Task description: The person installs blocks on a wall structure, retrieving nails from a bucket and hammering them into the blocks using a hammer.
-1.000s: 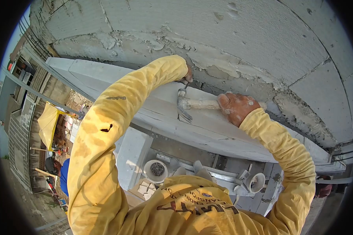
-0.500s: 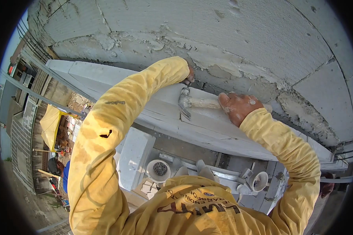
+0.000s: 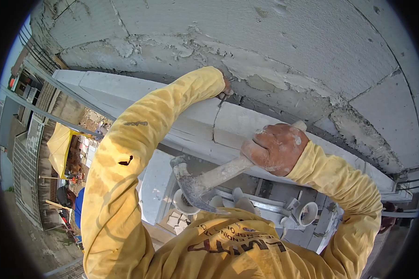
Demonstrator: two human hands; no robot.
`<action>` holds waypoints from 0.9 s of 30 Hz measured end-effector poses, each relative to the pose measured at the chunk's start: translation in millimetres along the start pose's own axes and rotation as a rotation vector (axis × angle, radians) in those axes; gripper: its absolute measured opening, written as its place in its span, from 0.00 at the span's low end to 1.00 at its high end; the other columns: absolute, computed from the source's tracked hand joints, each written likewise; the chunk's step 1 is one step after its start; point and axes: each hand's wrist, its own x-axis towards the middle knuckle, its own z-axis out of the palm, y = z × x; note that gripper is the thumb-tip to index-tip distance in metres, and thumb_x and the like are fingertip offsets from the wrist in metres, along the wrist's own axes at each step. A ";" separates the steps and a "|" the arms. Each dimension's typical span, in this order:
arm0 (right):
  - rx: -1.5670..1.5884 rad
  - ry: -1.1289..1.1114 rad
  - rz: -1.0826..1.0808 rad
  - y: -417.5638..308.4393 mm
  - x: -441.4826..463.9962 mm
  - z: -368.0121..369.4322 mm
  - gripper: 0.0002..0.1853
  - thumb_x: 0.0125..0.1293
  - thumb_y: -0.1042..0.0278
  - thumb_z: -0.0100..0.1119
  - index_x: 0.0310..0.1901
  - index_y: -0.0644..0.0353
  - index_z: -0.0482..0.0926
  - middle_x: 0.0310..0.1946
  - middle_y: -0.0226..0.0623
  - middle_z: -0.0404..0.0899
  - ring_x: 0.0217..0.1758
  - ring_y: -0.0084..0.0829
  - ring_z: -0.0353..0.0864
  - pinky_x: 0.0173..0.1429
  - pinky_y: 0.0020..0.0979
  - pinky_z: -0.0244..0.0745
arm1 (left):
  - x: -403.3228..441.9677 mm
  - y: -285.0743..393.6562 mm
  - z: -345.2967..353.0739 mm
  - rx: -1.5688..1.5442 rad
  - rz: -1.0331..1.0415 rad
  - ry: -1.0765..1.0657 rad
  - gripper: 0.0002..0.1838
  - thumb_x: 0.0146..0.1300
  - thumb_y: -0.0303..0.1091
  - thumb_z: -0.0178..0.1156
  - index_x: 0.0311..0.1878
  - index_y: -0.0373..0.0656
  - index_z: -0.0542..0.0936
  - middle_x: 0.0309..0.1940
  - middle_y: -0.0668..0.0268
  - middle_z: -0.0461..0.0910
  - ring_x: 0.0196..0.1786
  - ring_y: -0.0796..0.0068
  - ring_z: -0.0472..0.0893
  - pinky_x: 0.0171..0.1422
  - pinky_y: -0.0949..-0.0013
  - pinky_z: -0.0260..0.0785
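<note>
My right hand (image 3: 277, 148) is wrapped round the pale wooden handle of a mortar-smeared claw hammer (image 3: 219, 177). The hammer's metal head hangs in front of the block row, above the bucket and close to my chest. My left hand (image 3: 227, 88) reaches over the row of white blocks (image 3: 246, 122) to the narrow gap behind it. Its fingers look closed near a thin dark piece at a block joint; the yellow sleeve covers most of this hand, and what it grips is unclear.
A rough block wall (image 3: 302, 51) with crumbling mortar rises behind the row. Below are a white bucket (image 3: 178, 204), another bucket (image 3: 308, 214) and a loose white block (image 3: 159, 183). A person in blue (image 3: 79, 207) is at lower left, near a yellow canopy (image 3: 59, 149).
The hammer has swung up off the blocks, back toward my chest, its head now larger and lower in view. My right hand moved with it; my left hand stays put.
</note>
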 end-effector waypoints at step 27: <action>-0.015 -0.297 0.565 38.1 6.3 14.5 0.10 0.67 0.68 0.50 0.48 0.58 0.68 0.35 0.47 0.80 0.39 0.49 0.85 0.40 0.45 0.82 | 0.9 2.3 5.8 0.127 -0.012 -0.020 0.18 0.63 0.60 0.56 0.42 0.61 0.87 0.43 0.75 0.85 0.49 0.68 0.80 0.54 0.56 0.70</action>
